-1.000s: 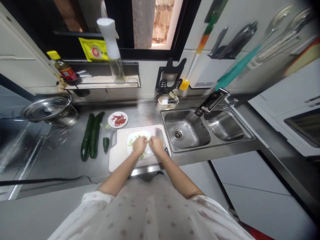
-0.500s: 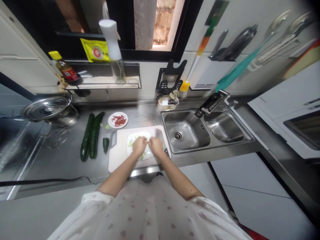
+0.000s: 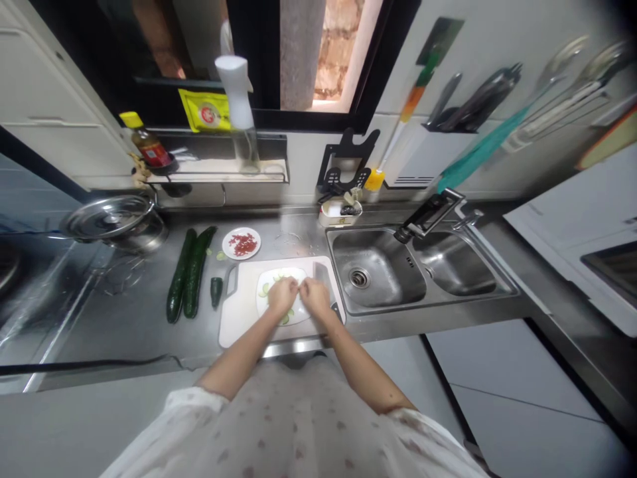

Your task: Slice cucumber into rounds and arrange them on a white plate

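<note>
My left hand [image 3: 282,296] and my right hand [image 3: 314,296] are closed, their fingertips meeting above a white plate [image 3: 261,307]. What they pinch, if anything, is too small to make out. Pale green cucumber slices [image 3: 264,289] lie spread on the plate, partly hidden by my hands. The plate rests on a white cutting board [image 3: 237,324]. A knife [image 3: 336,309] lies at the board's right side, partly covered by my right hand and forearm. Left of the board are two whole cucumbers [image 3: 196,275] and a short cucumber piece [image 3: 215,292].
A small plate [image 3: 226,245] of chopped red pieces stands behind the board. To the right is a double steel sink [image 3: 377,265] with a black faucet [image 3: 423,216]. A lidded pot [image 3: 119,222] stands at the left, beside a wire rack [image 3: 122,273].
The camera view has tilted slightly, so everything sits a little lower and to the right. My hands stay over the plate, with their fingertips still close together.
</note>
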Demonstrator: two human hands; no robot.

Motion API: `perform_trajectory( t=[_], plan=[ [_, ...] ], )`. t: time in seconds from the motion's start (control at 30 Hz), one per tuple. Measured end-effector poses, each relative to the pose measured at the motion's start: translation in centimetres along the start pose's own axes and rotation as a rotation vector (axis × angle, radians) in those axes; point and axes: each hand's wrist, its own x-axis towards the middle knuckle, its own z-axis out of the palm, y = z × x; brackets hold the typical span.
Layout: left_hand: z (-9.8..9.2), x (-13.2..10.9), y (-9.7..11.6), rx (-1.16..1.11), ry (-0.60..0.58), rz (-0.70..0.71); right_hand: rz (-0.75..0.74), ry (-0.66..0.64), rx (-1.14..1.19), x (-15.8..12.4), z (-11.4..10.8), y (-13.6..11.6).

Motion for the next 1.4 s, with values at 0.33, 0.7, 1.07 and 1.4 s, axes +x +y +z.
perform_trajectory(
  t=[0.33,0.7,1.07,1.4],
  plan=[
    [-2.5,0.6,-1.3,-0.132,0.152,-0.050,-0.068,0.157,0.162,-1.4,-0.2,-0.2],
    [-6.5,4.6,-8.8,-0.107,0.300,-0.356,-0.131,0.217,0.276,-3.1,-0.6,-0.4],
    [-7.4,9.7,-12.6,-0.066,0.261,-0.354,-0.155,0.244,0.331,-3.9,-0.8,-0.3],
    [-6.9,12.1,-12.4,0.027,0.173,-0.373,-0.099,0.230,0.304,-4.3,-0.4,0.4]
  ],
)
